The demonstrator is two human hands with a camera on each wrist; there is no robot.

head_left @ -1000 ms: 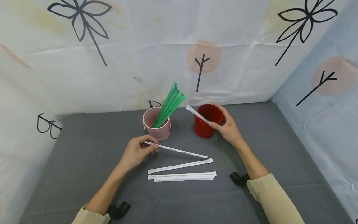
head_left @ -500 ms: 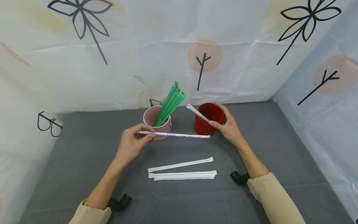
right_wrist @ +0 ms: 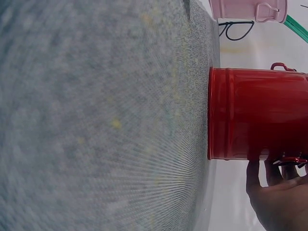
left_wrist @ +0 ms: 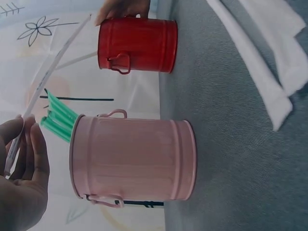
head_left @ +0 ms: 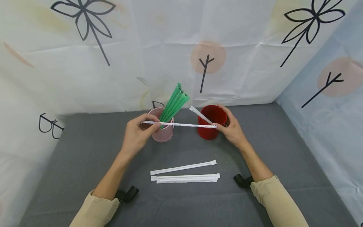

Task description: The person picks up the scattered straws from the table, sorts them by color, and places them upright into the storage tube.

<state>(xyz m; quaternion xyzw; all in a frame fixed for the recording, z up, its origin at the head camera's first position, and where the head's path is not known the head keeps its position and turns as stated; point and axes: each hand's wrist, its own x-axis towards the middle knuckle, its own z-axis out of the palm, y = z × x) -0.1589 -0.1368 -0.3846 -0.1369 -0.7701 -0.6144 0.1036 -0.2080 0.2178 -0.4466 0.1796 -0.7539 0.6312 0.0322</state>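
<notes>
My left hand [head_left: 136, 134] pinches a thin white straw [head_left: 185, 125] with printed wrapping near its left end. The straw lies nearly level across the fronts of both buckets in the head view, its far end overlapping my right thumb. My right hand [head_left: 233, 132] grips the red bucket [head_left: 208, 133] at its right side, fingers round the wall and thumb at the rim. One white paper-wrapped straw [head_left: 199, 114] leans out of that bucket to the left. Beside my left hand stands a pink bucket [head_left: 164, 136], with several green straws [head_left: 176, 104] slanting out of it.
In front of the buckets, several white paper-wrapped straws [head_left: 184, 167] lie roughly parallel on the grey cloth-covered table [head_left: 181, 205]. A white patterned sheet [head_left: 158, 63] hangs behind the table and along its sides. A black strap [head_left: 127, 194] is on the left wrist.
My left hand has lifted the printed straw from just above the lying straws up to the height of the buckets' rims, levelling it. The right hand stays on the red bucket.
</notes>
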